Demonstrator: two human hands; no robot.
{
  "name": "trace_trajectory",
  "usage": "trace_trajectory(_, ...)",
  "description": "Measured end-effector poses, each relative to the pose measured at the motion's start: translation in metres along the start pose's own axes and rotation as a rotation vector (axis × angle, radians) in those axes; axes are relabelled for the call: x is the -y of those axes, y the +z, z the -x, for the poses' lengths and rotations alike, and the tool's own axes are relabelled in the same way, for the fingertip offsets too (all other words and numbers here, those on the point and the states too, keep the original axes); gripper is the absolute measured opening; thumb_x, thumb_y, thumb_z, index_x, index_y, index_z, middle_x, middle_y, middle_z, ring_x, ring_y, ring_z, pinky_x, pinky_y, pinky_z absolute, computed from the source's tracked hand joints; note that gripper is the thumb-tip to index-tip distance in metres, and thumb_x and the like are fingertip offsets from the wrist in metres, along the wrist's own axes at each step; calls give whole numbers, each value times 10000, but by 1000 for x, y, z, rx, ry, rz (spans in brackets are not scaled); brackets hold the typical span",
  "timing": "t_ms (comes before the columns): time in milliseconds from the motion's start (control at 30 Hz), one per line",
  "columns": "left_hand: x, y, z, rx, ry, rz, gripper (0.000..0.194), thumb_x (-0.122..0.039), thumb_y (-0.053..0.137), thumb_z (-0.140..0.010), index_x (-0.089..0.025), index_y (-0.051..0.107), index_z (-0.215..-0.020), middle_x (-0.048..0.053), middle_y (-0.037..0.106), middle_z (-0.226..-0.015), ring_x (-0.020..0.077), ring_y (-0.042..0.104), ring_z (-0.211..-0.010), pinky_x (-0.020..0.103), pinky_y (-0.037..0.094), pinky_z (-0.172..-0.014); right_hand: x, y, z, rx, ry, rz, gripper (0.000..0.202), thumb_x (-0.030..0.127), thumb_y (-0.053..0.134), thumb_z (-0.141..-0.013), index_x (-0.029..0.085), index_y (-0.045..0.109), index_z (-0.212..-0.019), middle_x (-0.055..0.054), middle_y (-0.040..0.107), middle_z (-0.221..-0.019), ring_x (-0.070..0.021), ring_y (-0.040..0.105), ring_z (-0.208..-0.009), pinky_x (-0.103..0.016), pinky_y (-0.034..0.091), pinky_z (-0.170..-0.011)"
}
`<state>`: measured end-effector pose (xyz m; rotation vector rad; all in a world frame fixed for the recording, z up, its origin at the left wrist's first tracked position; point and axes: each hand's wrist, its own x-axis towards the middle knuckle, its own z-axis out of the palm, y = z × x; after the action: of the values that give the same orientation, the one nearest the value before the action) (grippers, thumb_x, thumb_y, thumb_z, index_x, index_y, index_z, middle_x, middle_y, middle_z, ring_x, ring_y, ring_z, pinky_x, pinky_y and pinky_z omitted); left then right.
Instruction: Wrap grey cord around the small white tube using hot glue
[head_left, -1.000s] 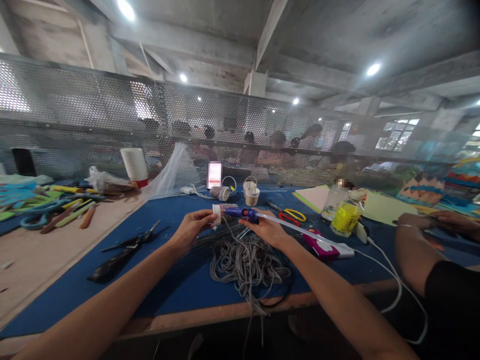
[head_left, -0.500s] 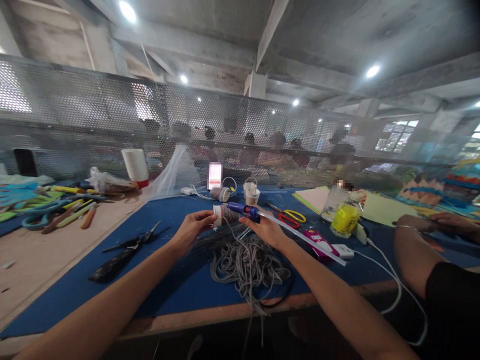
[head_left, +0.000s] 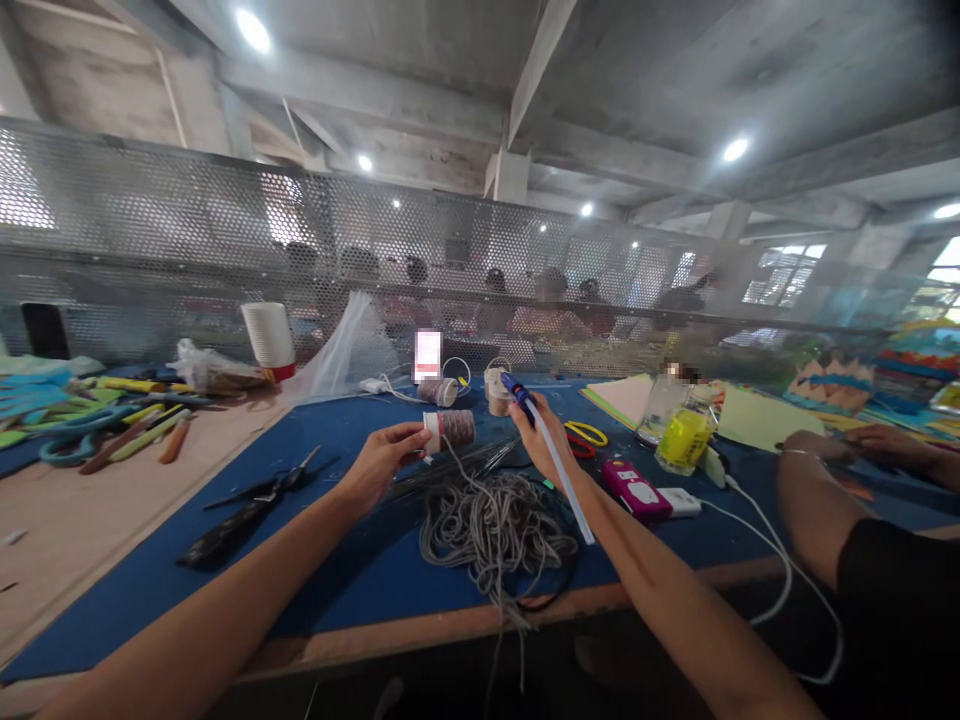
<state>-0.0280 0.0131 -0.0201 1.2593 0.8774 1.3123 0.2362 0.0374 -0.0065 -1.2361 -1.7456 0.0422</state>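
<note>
My left hand (head_left: 394, 452) pinches the white end of a paper cup (head_left: 454, 428) that lies on its side in the air, its body wound with grey-brown cord. A strand of the cord runs from the cup down to a loose grey heap of cord (head_left: 499, 530) on the blue mat. In my right hand (head_left: 546, 440) is a blue hot glue gun (head_left: 517, 388), a long clear glue stick (head_left: 564, 475) trailing from its back. The glue gun points away from me, apart from the cup. Its nozzle is near a small cord-wrapped basket (head_left: 496, 390).
Black-handled scissors (head_left: 255, 510) lie left on the blue mat (head_left: 330, 590). Beyond stand a lit phone (head_left: 427, 355), another wrapped cup (head_left: 437, 391) and stacked paper cups (head_left: 268, 335). Right are yellow-and-red scissors (head_left: 586, 434), a purple box (head_left: 636, 490), a yellow-liquid jar (head_left: 684, 440) and a co-worker's arm (head_left: 810, 490).
My right hand has drawn the glue gun away from the cup to the right and turned its nozzle forward. The cup stays in my left hand, nearly in place.
</note>
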Motion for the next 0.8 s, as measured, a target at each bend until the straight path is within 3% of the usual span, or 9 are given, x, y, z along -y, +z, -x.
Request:
trace_trajectory(200,2,-2,-3,-22,-4,33,322,-361,792,-655,-156,751,-899,81,730,-876,179,634,-785,277,489,-716,-26,-9,-17,-85,204,154,435,354,318,-950,115,437,-1293,-187,525,-1227,-258,526,-1128,-361,417,-930)
trace_trajectory(400,0,-2,-3,-62,-11,89,306,-343,803,-642,-151,749,-874,70,729,-861,154,631,-767,255,487,-710,-49,-21,-27,-16,421,427,468,325,277,-962,91,339,-1364,-206,466,-1272,-266,552,-1104,-340,420,-902)
trace_trajectory(600,-1,-3,-3,-104,-4,134,299,-319,811,-635,-142,745,-867,66,728,-842,142,627,-751,252,486,-721,-69,-21,-23,59,453,541,486,237,340,-932,18,314,-1365,-261,437,-1259,-294,584,-1052,-353,449,-859)
trace_trajectory(800,1,-3,-3,-86,0,120,301,-323,809,-638,-135,742,-863,69,724,-842,144,620,-752,255,486,-721,-77,-14,-13,236,365,637,394,133,381,-882,4,477,-1242,-289,499,-1177,-321,545,-1109,-364,476,-837)
